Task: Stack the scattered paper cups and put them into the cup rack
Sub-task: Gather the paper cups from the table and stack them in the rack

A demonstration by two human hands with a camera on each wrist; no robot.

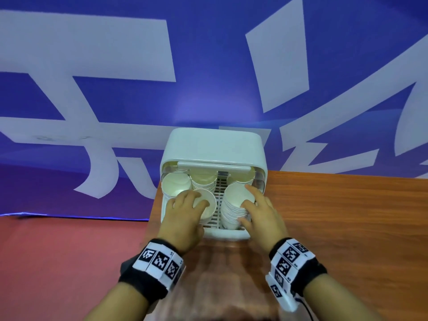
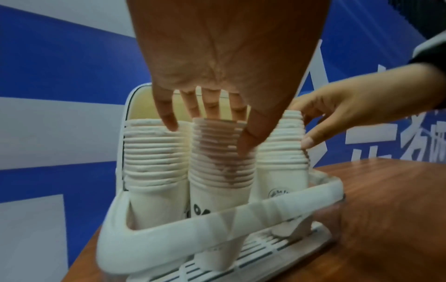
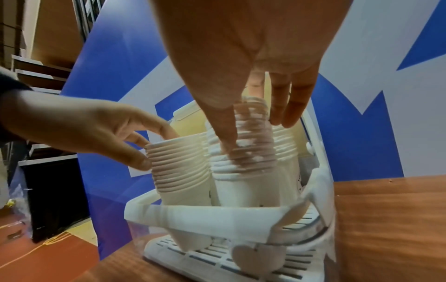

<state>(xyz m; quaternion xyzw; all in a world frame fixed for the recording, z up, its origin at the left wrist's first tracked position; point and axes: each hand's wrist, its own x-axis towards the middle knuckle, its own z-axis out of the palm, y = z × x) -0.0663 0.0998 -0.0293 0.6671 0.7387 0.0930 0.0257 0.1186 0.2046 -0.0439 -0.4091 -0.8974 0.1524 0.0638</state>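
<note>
A white cup rack (image 1: 213, 144) stands at the left end of the wooden table (image 1: 335, 216), its clear front cover raised. Several stacks of white paper cups stand in it. My left hand (image 1: 192, 202) grips the top of the front left stack (image 1: 207, 206), thumb near, fingers far, as the left wrist view also has it for the left hand (image 2: 226, 133) and its stack (image 2: 222, 167). My right hand (image 1: 245, 205) grips the front right stack (image 1: 231, 207); up close the right hand (image 3: 255, 135) curls round this stack (image 3: 248, 167). Both stacks tilt a little, bases on the slotted tray (image 3: 217, 255).
More stacks fill the back of the rack (image 1: 176, 185). The rack's low front rim (image 2: 217, 219) runs before the cups. A blue and white banner (image 1: 208, 66) hangs close behind. The table's left edge lies beside the rack, red floor (image 1: 69, 251) below. Bare wood stretches right.
</note>
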